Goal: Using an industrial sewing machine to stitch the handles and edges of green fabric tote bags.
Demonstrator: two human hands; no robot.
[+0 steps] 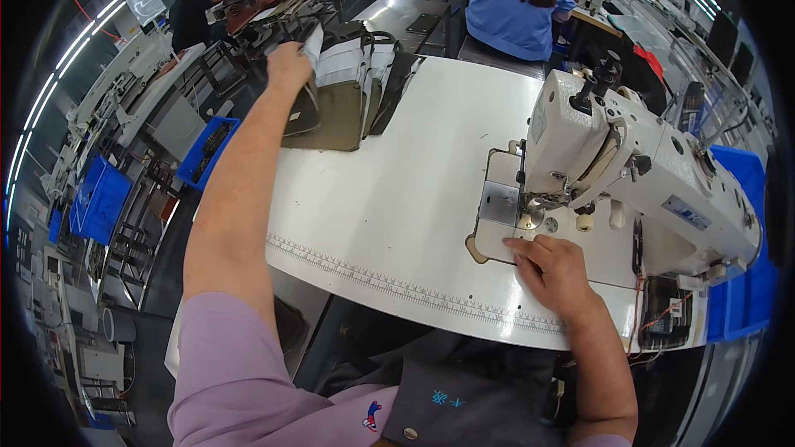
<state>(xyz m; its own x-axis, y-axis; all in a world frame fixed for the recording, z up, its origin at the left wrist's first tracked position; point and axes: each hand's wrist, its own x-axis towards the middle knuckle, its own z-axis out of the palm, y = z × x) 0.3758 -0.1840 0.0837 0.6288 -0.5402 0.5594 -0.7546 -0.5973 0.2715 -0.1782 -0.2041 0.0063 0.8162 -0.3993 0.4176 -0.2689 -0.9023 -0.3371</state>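
Note:
At the far left of the white sewing table (397, 199), my left hand (290, 66) is closed on the top of an olive fabric piece (305, 112) with a pale strip. Its fingertips are partly hidden. That piece leans against a stack of similar fabric pieces (341, 108), olive with whitish strips and dark straps. My right hand (556, 269) rests near the needle plate (500, 201) of the white sewing machine (629, 149). Its index finger stretches left over the pale cover plate (497, 242), the others loosely bent, and nothing shows in it.
The presser foot (537, 203) stands just beyond my right hand. A printed ruler scale (406, 288) runs along the table's near edge. Blue bins (207, 151) stand beside the table. Ahead sits a person in a blue shirt (509, 8); another person (192, 12) works at far left.

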